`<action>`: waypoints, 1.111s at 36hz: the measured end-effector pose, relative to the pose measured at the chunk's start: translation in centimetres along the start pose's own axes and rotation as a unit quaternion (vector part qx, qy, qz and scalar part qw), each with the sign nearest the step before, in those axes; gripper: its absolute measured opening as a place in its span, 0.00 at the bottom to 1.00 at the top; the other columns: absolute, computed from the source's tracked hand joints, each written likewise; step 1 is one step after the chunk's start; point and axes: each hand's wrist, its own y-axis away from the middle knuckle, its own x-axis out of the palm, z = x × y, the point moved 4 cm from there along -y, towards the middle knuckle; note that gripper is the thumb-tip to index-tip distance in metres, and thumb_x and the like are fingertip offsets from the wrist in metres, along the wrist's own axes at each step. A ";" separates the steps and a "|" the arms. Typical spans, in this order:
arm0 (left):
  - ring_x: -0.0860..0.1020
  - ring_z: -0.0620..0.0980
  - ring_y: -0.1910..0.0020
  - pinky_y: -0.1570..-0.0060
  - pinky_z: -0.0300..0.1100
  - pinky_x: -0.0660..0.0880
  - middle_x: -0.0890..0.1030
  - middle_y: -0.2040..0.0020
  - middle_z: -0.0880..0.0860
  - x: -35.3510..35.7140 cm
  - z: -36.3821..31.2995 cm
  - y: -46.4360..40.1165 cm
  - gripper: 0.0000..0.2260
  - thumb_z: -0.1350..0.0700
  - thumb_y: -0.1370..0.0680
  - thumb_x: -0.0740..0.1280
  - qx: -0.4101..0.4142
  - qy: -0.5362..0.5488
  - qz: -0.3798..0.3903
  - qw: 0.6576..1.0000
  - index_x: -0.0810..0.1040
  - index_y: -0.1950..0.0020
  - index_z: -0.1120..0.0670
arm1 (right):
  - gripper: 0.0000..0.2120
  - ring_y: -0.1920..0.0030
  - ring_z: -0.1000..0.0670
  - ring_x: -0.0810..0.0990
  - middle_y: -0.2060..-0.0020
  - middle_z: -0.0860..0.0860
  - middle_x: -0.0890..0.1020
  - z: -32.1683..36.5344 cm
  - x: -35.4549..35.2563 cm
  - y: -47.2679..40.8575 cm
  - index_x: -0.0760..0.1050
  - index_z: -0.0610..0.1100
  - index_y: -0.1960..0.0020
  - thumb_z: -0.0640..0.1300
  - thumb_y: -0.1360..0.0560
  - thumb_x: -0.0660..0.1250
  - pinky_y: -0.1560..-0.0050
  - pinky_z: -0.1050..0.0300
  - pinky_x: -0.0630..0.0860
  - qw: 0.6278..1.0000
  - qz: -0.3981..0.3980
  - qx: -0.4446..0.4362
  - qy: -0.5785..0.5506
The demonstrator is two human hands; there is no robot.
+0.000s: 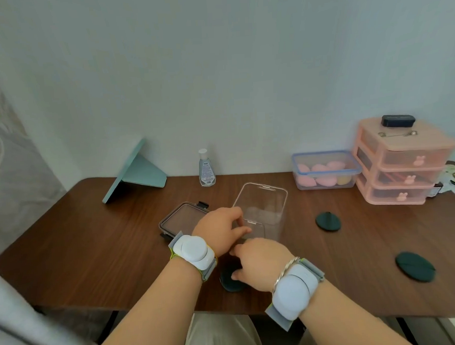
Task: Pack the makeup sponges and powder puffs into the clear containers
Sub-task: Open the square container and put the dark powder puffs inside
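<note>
A tall clear container (265,210) stands open at the middle of the brown table (93,245). My left hand (221,230) grips its near rim. My right hand (260,263) is closed on a dark green powder puff (230,281) just in front of the container, near the table's front edge. Two more dark puffs lie to the right, one (328,221) beside the container and one (415,266) farther out. A clear lid with black clips (181,219) lies flat to the left of the container. A blue-rimmed clear box (326,169) at the back holds several pink sponges.
A pink three-drawer organiser (402,163) with a black item on top stands at the back right. A small sanitiser bottle (206,168) and a teal stand (135,172) are along the wall. A grey curtain hangs at the left.
</note>
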 end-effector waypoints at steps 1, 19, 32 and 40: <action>0.77 0.51 0.52 0.51 0.48 0.75 0.79 0.52 0.51 0.1 0.1 0.0 0.10 0.46 0.24 0.68 0.000 -0.006 -0.001 1.000 0.76 0.51 0.52 | 0.24 0.42 0.43 0.76 0.39 0.45 0.75 0.0 0.1 -0.1 0.69 0.46 0.30 0.55 0.22 0.63 0.42 0.48 0.74 1.000 -0.002 0.000 0.003; 0.75 0.57 0.40 0.47 0.49 0.75 0.73 0.30 0.54 -2.7 0.9 1.4 0.09 0.55 0.19 0.61 0.025 -0.144 -0.155 0.977 0.78 0.45 0.56 | 0.11 0.55 0.52 0.76 0.53 0.52 0.78 0.3 -4.7 2.7 0.78 0.50 0.46 0.53 0.22 0.62 0.60 0.60 0.68 0.990 -0.123 -0.010 -0.072; 0.84 0.59 0.56 0.72 0.45 0.78 0.82 0.39 0.56 -4.1 -0.6 4.0 0.13 0.64 0.36 0.80 0.056 -0.216 -0.180 0.958 0.82 0.55 0.55 | 0.14 0.48 0.47 0.80 0.49 0.51 0.82 -3.4 -8.3 3.0 0.72 0.51 0.38 0.52 0.21 0.60 0.57 0.56 0.73 0.938 -0.296 0.156 -0.095; 0.84 0.58 0.55 0.72 0.46 0.79 0.81 0.38 0.54 -5.0 -1.9 4.6 0.13 0.63 0.34 0.78 0.072 -0.215 -0.186 0.956 0.82 0.53 0.52 | 0.10 0.52 0.47 0.81 0.52 0.50 0.82 -3.5 -5.9 0.5 0.77 0.48 0.45 0.46 0.21 0.58 0.62 0.57 0.68 0.953 -0.233 0.192 0.001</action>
